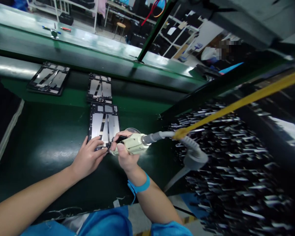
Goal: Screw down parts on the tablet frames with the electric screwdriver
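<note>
My right hand (126,155) is wrapped round a cream-coloured electric screwdriver (135,144), its tip at the lower edge of an opened tablet (96,123). The grey cord leaves the tool's back end towards the right. My left hand (88,155) lies with fingers stretched over that tablet's lower left corner, touching it; nothing shows in its grasp. Silver plates and dark ribbon cables are visible inside the tablet. Just beyond it lies a second opened tablet (100,87), close to its top edge. What the screwdriver's tip meets is hidden by my fingers.
Another opened tablet (49,78) lies at the far left on the green work surface (51,131). A dense mass of dark and silver parts (236,170) fills the right side. A yellow strap (241,103) crosses to the cord. A round mesh-topped container (133,130) stands behind the screwdriver.
</note>
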`<state>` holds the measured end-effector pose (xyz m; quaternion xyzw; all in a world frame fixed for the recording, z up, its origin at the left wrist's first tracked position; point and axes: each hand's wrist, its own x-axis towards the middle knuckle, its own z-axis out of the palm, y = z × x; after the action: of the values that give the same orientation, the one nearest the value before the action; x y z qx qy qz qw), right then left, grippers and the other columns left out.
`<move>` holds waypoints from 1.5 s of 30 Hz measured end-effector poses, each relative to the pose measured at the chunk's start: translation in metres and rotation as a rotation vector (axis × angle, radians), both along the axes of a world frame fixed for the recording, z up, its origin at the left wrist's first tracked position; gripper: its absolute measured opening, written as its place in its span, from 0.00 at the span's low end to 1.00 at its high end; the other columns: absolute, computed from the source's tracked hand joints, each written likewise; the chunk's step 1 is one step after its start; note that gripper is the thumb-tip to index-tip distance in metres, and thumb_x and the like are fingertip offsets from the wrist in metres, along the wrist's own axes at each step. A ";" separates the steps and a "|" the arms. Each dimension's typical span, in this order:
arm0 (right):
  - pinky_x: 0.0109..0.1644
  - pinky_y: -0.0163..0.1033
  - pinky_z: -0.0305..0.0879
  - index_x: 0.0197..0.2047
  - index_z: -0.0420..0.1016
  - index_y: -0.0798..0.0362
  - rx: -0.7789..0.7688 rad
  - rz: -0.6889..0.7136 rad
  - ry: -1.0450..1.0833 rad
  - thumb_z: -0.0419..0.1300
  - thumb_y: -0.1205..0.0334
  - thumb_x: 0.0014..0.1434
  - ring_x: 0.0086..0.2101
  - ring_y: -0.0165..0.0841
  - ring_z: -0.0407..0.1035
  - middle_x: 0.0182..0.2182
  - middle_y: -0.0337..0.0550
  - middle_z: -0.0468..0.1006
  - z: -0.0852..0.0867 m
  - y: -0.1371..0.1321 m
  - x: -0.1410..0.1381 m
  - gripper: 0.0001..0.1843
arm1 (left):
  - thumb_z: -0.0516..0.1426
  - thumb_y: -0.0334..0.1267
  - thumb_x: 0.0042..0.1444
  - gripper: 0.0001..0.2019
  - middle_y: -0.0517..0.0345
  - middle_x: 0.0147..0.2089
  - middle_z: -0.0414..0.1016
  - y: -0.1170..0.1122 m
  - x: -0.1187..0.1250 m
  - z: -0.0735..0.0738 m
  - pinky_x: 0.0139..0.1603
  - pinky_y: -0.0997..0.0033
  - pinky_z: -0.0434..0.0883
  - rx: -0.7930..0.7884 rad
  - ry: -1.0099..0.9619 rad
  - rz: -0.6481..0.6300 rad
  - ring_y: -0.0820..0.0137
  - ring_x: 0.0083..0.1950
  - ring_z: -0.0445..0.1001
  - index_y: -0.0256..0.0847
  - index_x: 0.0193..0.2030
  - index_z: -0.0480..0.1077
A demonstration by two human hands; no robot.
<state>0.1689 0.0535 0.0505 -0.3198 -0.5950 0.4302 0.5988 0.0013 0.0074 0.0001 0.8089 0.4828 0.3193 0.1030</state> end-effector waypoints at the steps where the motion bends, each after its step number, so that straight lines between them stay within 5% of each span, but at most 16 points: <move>1: 0.27 0.37 0.71 0.47 0.74 0.49 -0.003 0.000 -0.006 0.66 0.54 0.61 0.25 0.29 0.71 0.37 0.40 0.77 0.000 0.000 0.000 0.13 | 0.56 0.34 0.70 0.11 0.48 0.57 0.77 0.000 0.000 0.000 0.67 0.34 0.65 0.007 0.001 -0.003 0.51 0.67 0.70 0.46 0.52 0.78; 6: 0.23 0.35 0.68 0.48 0.75 0.49 0.044 -0.035 0.089 0.65 0.52 0.62 0.22 0.28 0.70 0.34 0.38 0.77 0.014 0.010 0.016 0.14 | 0.56 0.34 0.70 0.10 0.47 0.56 0.77 0.002 -0.002 -0.001 0.66 0.35 0.66 0.020 0.009 -0.010 0.51 0.67 0.71 0.45 0.52 0.78; 13: 0.24 0.36 0.67 0.42 0.74 0.53 0.052 -0.492 0.045 0.66 0.57 0.60 0.19 0.27 0.70 0.31 0.38 0.77 0.011 0.050 0.057 0.10 | 0.56 0.33 0.69 0.11 0.47 0.57 0.77 0.000 -0.003 0.001 0.67 0.31 0.65 -0.009 0.020 -0.002 0.50 0.68 0.71 0.45 0.51 0.79; 19: 0.26 0.36 0.70 0.43 0.74 0.53 0.030 -0.497 -0.021 0.66 0.56 0.60 0.20 0.28 0.71 0.27 0.35 0.76 -0.005 0.058 0.063 0.11 | 0.56 0.33 0.70 0.11 0.47 0.57 0.77 0.000 -0.003 0.004 0.67 0.30 0.65 -0.016 0.028 -0.013 0.51 0.68 0.70 0.44 0.51 0.79; 45: 0.27 0.36 0.70 0.42 0.74 0.54 0.003 -0.497 -0.033 0.66 0.56 0.60 0.20 0.27 0.71 0.29 0.37 0.78 -0.003 0.058 0.061 0.12 | 0.55 0.34 0.70 0.11 0.47 0.58 0.77 0.000 -0.003 0.003 0.68 0.31 0.65 -0.029 0.024 -0.010 0.51 0.68 0.70 0.45 0.52 0.79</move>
<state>0.2296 0.1114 0.0472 -0.4624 -0.5084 0.2638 0.6768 -0.0019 0.0079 0.0035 0.8136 0.4844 0.3020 0.1105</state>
